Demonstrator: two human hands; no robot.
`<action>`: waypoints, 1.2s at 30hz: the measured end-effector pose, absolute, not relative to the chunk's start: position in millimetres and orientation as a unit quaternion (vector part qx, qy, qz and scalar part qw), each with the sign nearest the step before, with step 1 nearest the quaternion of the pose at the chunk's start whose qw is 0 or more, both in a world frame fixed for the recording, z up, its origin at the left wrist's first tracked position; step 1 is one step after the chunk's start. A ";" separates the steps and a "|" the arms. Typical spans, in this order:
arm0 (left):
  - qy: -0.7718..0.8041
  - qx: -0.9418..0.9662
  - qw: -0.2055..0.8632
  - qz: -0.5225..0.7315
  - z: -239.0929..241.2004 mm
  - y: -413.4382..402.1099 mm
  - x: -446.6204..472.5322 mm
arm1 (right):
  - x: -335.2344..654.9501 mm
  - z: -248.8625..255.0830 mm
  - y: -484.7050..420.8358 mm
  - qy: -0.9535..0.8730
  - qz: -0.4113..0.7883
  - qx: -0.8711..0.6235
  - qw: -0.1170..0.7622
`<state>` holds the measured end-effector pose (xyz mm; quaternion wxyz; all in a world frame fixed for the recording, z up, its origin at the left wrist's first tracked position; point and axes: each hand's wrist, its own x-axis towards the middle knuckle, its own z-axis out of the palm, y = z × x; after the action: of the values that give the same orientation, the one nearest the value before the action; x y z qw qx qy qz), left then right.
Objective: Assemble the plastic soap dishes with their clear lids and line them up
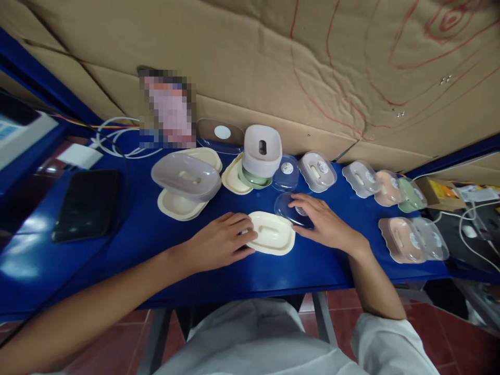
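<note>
Two hands frame the cream dish (272, 233), which lies flat near the front edge of the blue surface (156, 234). Your left hand (219, 242) rests at its left rim, fingers (244, 225) curled loosely together & touching it. Your right hand (324, 224) lies just right of the dish, fingers (304, 200) spread flat on a clear lid (287, 207) behind the dish's right end. Behind the dish: a grey box (262, 151) on stacked dishes. Left of the dish, a grey lid (185, 177); far left, a black phone (88, 204).
</note>
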<state>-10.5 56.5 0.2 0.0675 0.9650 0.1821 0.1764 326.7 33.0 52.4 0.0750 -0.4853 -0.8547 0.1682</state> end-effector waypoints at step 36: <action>0.179 0.964 0.000 0.195 4.5 64.0 -14.1 | 291.7 21.2 27.2 -0.927 0.087 -0.324 0.167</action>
<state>-14.1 64.0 4.5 0.0002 0.9642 0.1795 0.1953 291.7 27.2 21.2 0.1673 -0.3242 -0.9270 0.0868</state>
